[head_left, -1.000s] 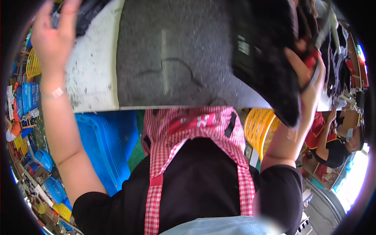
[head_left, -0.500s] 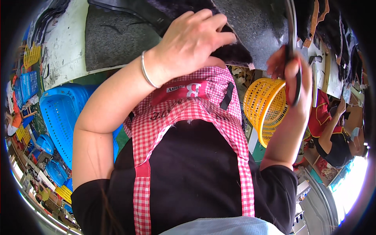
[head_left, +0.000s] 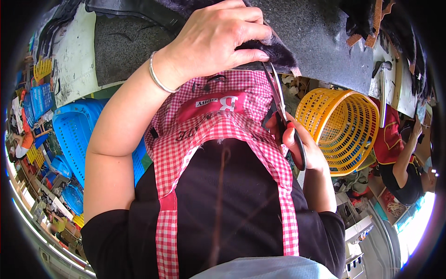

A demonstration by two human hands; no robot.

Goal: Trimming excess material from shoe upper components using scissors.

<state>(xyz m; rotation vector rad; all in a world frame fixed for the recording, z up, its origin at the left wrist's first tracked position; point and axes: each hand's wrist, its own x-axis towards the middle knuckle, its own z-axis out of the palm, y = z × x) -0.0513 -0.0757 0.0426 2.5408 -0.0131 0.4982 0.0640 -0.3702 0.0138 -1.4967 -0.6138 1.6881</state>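
My left hand (head_left: 218, 39), a silver bangle at its wrist, pinches a piece of dark furry material (head_left: 279, 52) at the table's near edge. Its thumb and fingers close over that edge. Low on the right, my right hand (head_left: 302, 142) grips black-handled scissors (head_left: 278, 93). Their blades stand slightly apart and point up toward my left thumb, with the tips just below the furry piece. Whether the blades touch the material I cannot tell.
A dark grey mat (head_left: 134, 51) covers part of the pale table (head_left: 76, 60). A yellow basket (head_left: 325, 104) stands right of my right hand, a blue basket (head_left: 69, 123) at the left. A metal-handled tool (head_left: 383, 93) lies at the right. A co-worker (head_left: 402, 174) sits beyond.
My right hand has brought the scissors down and left from the upper right, tips now close to my left hand. My left hand, holding the furry piece, has shifted slightly up and left.
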